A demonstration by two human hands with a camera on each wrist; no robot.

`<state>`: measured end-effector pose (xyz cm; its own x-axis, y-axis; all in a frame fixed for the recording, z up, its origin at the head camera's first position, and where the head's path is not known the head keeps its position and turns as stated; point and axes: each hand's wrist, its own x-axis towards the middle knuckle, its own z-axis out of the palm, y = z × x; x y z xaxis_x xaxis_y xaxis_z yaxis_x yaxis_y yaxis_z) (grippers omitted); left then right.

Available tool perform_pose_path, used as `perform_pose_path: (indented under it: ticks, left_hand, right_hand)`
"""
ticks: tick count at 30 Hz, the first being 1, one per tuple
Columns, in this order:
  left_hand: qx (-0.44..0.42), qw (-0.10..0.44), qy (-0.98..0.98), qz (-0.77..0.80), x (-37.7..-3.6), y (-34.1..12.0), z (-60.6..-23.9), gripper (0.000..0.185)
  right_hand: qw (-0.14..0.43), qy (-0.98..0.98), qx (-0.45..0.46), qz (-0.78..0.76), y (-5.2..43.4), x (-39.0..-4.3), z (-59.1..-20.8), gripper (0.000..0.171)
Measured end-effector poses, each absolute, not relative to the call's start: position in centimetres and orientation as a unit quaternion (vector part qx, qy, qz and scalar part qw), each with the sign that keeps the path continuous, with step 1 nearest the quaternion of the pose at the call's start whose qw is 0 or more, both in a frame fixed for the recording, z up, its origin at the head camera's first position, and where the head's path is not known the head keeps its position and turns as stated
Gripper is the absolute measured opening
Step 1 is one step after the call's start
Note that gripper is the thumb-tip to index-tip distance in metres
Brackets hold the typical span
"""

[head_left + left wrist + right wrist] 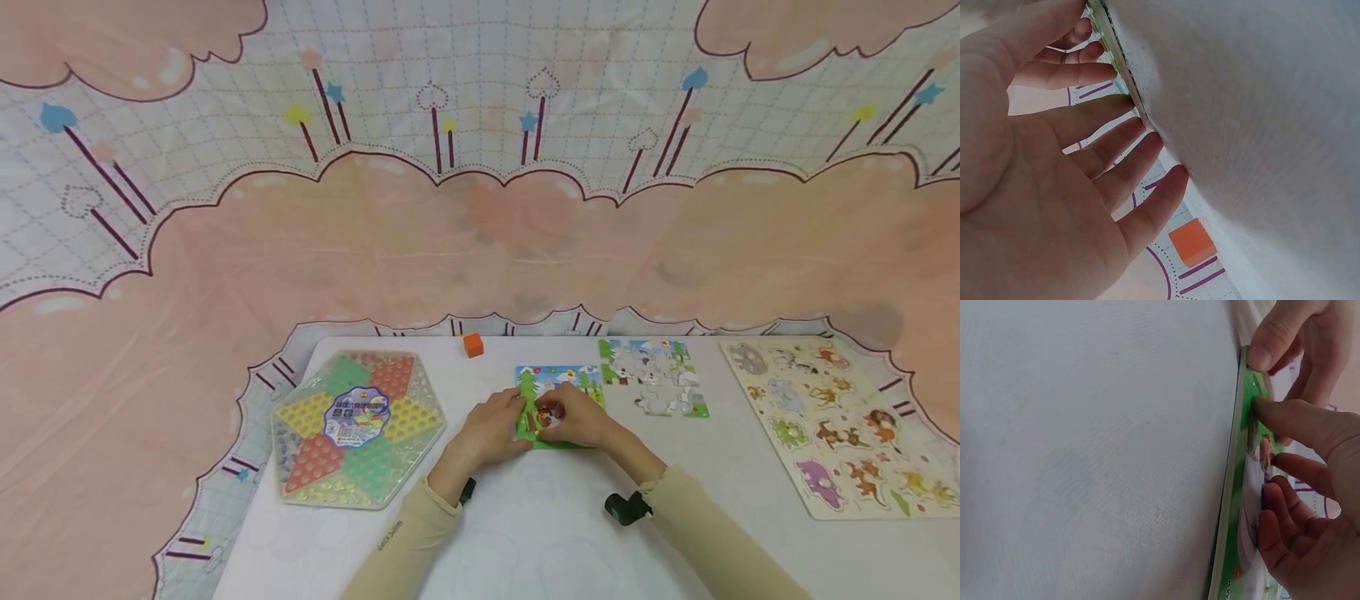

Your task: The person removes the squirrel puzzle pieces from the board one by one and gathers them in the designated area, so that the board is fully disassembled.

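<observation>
The small jigsaw board with the green trees lies flat on the white table, middle of it, just in front of me. My right hand rests on its near right part, fingers bent, thumb and forefinger pressing a piece down into the green picture. My left hand sits at the board's left edge, fingers nearly straight and spread, touching the rim and gripping nothing. Just right of the board lies a second jigsaw. Far right is a wooden animal puzzle. To the left is a hexagonal Chinese checkers set, and an orange cube sits near the far edge.
</observation>
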<state>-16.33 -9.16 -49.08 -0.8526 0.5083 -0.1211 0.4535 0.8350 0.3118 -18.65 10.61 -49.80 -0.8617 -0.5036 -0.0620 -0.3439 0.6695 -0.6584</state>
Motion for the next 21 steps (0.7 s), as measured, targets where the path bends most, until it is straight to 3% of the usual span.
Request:
perform_pose_path:
  ticks: [21]
  left_hand:
    - [0.252, 0.096, 0.954, 0.134, -16.19, -9.03, -48.93, 0.071]
  right_hand:
    - [0.121, 0.905, -0.240, -0.330, 10.74, -18.29, -49.58, 0.046]
